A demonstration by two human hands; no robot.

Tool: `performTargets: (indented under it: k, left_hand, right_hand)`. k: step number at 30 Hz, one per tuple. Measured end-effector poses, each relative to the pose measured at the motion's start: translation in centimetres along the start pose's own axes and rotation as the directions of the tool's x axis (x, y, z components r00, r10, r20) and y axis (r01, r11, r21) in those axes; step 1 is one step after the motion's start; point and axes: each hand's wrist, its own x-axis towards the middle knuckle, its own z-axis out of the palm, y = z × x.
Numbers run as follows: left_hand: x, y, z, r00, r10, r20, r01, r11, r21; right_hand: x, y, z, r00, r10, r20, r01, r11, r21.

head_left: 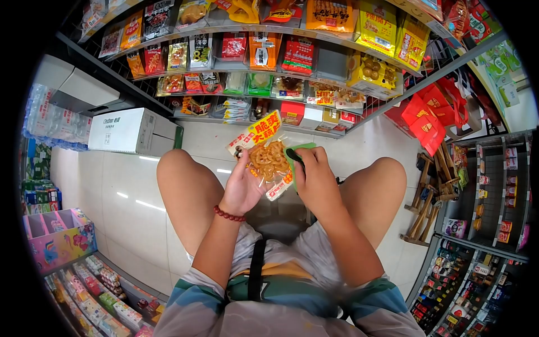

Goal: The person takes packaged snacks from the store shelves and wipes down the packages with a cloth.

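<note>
A clear snack packet point(268, 160) with a yellow and red label and light brown pieces inside is held up in front of my lap. My left hand point(242, 185) grips its left side, with a red bead bracelet round the wrist. At the packet's right edge is my right hand point(315, 174), its fingers closed on a green cloth point(303, 147) and a black thing too small to name. The green cloth touches the packet's right side.
Shelves of packaged snacks point(262, 53) curve across the front. A white carton point(120, 130) and bottled water point(53, 121) stand at the left. Wooden stools point(429, 194) and red bags point(429, 115) are on the right, near more shelves point(471, 281). A colourful box point(62, 238) sits lower left.
</note>
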Motion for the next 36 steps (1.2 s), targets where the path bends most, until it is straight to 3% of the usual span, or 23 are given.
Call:
performTargets:
  k: [11, 20, 26, 29, 31, 36]
  left_hand:
    - [0.0, -0.6, -0.6, 0.990, -0.138, 0.005, 0.137, 0.986, 0.090]
    - [0.0, -1.2, -0.9, 0.990, -0.135, -0.051, 0.141, 0.980, 0.138]
    - [0.2, -1.8, -1.9, 0.987, -0.150, -0.058, 0.157, 0.978, 0.137]
    - [0.1, -1.8, 0.4, 0.991, -0.129, -0.037, 0.133, 0.978, 0.158]
    - [0.3, -2.2, 0.1, 0.995, -0.098, -0.014, 0.099, 0.974, 0.201]
    - [-0.4, -1.7, 0.8, 0.997, -0.071, -0.005, 0.070, 0.972, 0.225]
  right_hand:
    - [0.2, -0.6, -0.3, 0.999, -0.021, -0.039, 0.022, 1.000, 0.017]
    - [0.1, -0.5, -0.1, 0.998, -0.054, -0.036, 0.055, 0.997, 0.048]
    - [-0.8, -1.6, 1.4, 0.991, -0.118, 0.060, 0.106, 0.980, 0.166]
    - [-1.2, -2.2, 2.1, 0.992, -0.066, 0.110, 0.044, 0.979, 0.198]
    - [-1.5, -1.6, 3.2, 0.985, -0.129, 0.119, 0.084, 0.942, 0.324]
    - [-1.4, -1.7, 3.2, 0.966, -0.206, 0.155, 0.131, 0.910, 0.394]
